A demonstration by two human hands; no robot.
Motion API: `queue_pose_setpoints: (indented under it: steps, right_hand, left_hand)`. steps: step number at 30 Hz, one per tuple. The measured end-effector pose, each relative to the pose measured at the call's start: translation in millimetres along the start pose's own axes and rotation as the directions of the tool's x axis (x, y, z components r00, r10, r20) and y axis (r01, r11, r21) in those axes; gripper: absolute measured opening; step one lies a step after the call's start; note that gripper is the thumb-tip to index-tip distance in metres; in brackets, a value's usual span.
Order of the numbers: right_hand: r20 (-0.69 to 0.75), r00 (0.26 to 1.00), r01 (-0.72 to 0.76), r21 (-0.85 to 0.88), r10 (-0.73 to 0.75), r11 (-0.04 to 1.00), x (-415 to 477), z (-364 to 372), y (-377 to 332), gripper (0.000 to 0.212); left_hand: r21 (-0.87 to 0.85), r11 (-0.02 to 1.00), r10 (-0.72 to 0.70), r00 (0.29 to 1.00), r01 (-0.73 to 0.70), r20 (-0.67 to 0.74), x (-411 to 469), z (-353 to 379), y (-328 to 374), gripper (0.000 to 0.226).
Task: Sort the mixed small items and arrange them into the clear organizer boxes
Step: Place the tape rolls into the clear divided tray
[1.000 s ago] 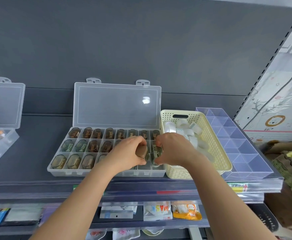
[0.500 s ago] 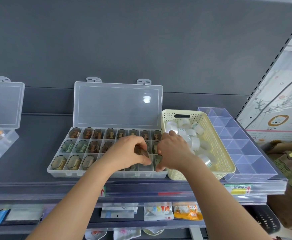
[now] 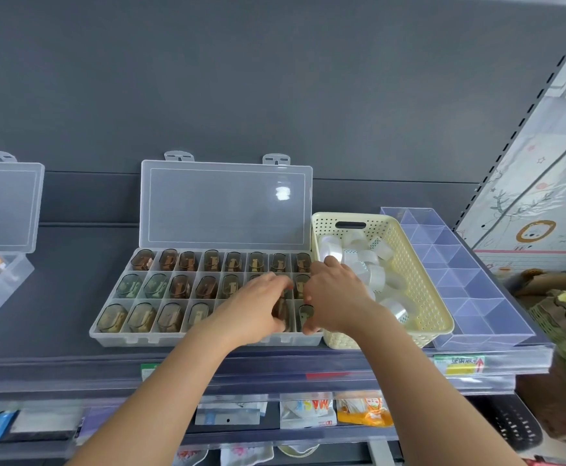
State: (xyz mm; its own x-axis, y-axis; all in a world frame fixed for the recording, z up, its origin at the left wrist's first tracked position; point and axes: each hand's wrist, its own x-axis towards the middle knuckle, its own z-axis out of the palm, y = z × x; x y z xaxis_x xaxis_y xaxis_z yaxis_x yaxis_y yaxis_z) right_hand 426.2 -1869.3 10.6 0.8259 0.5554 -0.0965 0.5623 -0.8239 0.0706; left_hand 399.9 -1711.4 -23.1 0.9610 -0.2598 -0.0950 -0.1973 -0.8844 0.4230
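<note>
Brown case pinched in left hand over organizer box; right hand curled beside, grip unclear.

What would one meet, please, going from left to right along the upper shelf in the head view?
Left organizer box → open organizer box → left hand → right hand → basket → divider tray.

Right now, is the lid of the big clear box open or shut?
Open. The lid stands upright behind the box, so its compartments show.
</note>
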Motion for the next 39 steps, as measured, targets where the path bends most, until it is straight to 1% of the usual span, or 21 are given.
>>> queue_pose_setpoints:
  steps: [1, 4, 5, 8, 13, 16, 18, 21, 23, 24, 26, 28, 31, 33, 35, 37, 39]
  right_hand:
    - [-0.006, 1.000, 0.002, 0.008, -0.002, 1.000, 0, 1, 0, 0.045]
    - [-0.015, 1.000, 0.010, 0.024, -0.009, 1.000, -1, 2, 2, 0.042]
    - [-0.017, 1.000, 0.010, 0.028, -0.010, 1.000, -1, 3, 2, 0.042]
    - [-0.018, 1.000, 0.010, 0.036, -0.010, 0.999, -1, 3, 3, 0.043]
    - [-0.019, 1.000, 0.012, 0.042, -0.012, 0.999, 1, 5, 4, 0.044]
    - [-0.019, 1.000, 0.009, 0.069, -0.008, 0.998, 1, 5, 6, 0.044]
    - [-0.041, 0.999, -0.001, 0.171, 0.008, 0.985, 1, 3, 8, 0.043]
    - [-0.128, 0.990, -0.009, 0.382, 0.062, 0.924, 0, -1, 17, 0.031]
    - [-0.190, 0.970, -0.049, 0.452, 0.150, 0.891, -2, -2, 26, 0.027]
    - [-0.216, 0.955, -0.085, 0.461, 0.205, 0.883, -4, -2, 32, 0.028]
    - [-0.249, 0.922, -0.166, 0.441, 0.298, 0.882, -5, 0, 45, 0.031]
    - [-0.251, 0.893, -0.252, 0.410, 0.374, 0.877, -5, 4, 59, 0.033]
    - [-0.202, 0.855, -0.392, 0.348, 0.477, 0.851, -1, 10, 80, 0.033]
    - [-0.160, 0.836, -0.468, 0.293, 0.525, 0.834, 2, 14, 92, 0.033]
    - [-0.138, 0.822, -0.511, 0.249, 0.553, 0.823, 7, 17, 103, 0.033]
    - [-0.137, 0.815, -0.534, 0.199, 0.563, 0.822, 15, 19, 115, 0.027]
    - [-0.142, 0.814, -0.544, 0.153, 0.563, 0.825, 22, 21, 129, 0.022]
  left_hand:
    - [-0.017, 1.000, -0.014, 1.000, 0.013, -0.022, 0, 0, 0, 0.065]
    - [0.012, 1.000, 0.002, 0.998, -0.001, -0.058, 0, -1, 2, 0.040]
    - [0.017, 1.000, 0.011, 0.998, -0.010, -0.060, 0, -1, 2, 0.036]
    - [0.009, 1.000, 0.015, 0.999, -0.014, -0.044, -2, -4, 1, 0.035]
    - [-0.014, 1.000, 0.006, 1.000, -0.007, -0.022, -1, -7, -1, 0.026]
    - [-0.005, 1.000, 0.015, 1.000, -0.015, -0.007, 1, -8, -1, 0.029]
    - [-0.011, 1.000, 0.018, 1.000, -0.018, -0.010, 3, -11, -1, 0.032]
    - [0.003, 0.999, 0.041, 0.997, -0.041, -0.072, 11, -20, 1, 0.032]
    - [0.030, 0.997, 0.072, 0.988, -0.069, -0.139, 21, -26, 5, 0.027]
    - [0.041, 0.996, 0.090, 0.980, -0.084, -0.175, 26, -29, 8, 0.026]
    - [0.053, 0.992, 0.125, 0.963, -0.116, -0.238, 39, -33, 15, 0.025]
    - [0.077, 0.986, 0.165, 0.947, -0.149, -0.276, 52, -34, 24, 0.025]
    - [0.202, 0.966, 0.217, 0.934, -0.163, -0.284, 72, -29, 38, 0.025]
    - [0.349, 0.931, 0.207, 0.942, -0.107, -0.264, 84, -24, 46, 0.025]
    - [0.467, 0.884, 0.145, 0.953, -0.004, -0.266, 98, -18, 53, 0.027]
    - [0.502, 0.862, 0.090, 0.955, 0.067, -0.281, 111, -12, 58, 0.034]
    - [0.505, 0.858, 0.056, 0.957, 0.100, -0.284, 124, -6, 61, 0.041]
